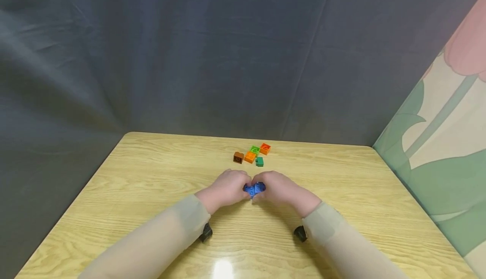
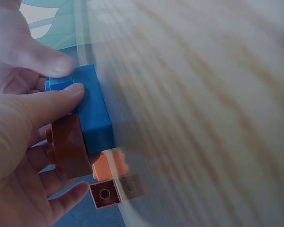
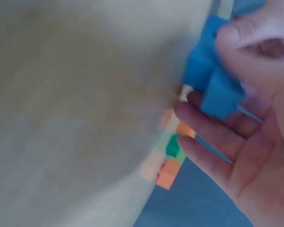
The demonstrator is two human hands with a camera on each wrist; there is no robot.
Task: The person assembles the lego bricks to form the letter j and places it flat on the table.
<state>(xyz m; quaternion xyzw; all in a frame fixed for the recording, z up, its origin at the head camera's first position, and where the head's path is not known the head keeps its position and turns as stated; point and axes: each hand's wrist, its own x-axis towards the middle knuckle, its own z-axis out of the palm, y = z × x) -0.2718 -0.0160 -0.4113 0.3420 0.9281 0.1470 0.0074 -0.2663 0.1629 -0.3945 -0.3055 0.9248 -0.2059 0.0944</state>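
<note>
Blue bricks [image 1: 254,189]: held between both hands just above the table [image 1: 152,177], near its middle; two bricks meeting at a skewed angle in the right wrist view.
Brown piece [image 2: 70,147]: dark, rounded, pressed against the blue brick's near face in the left wrist view; whether it is a brick or something else, cannot tell.
Left hand [image 1: 224,188]: fingers curled, pinching the blue bricks from the left; thumb [image 2: 42,59] on top.
Right hand [image 1: 279,189]: fingers curled round the blue bricks from the right.
Loose bricks [image 1: 252,155]: brown, two orange, two green, clustered beyond the hands, apart from them.
Long axis: runs left to right between the hands, roughly level with the table; the studded face seems to point up, though fingers hide most of it.
Risk, misalignment: judged likely; bricks pressed while skewed may jam or snap apart.
Risk, slip: small pieces, fingertip hold only; an uneven squeeze could drop one onto the table, perhaps toward the loose bricks.
</note>
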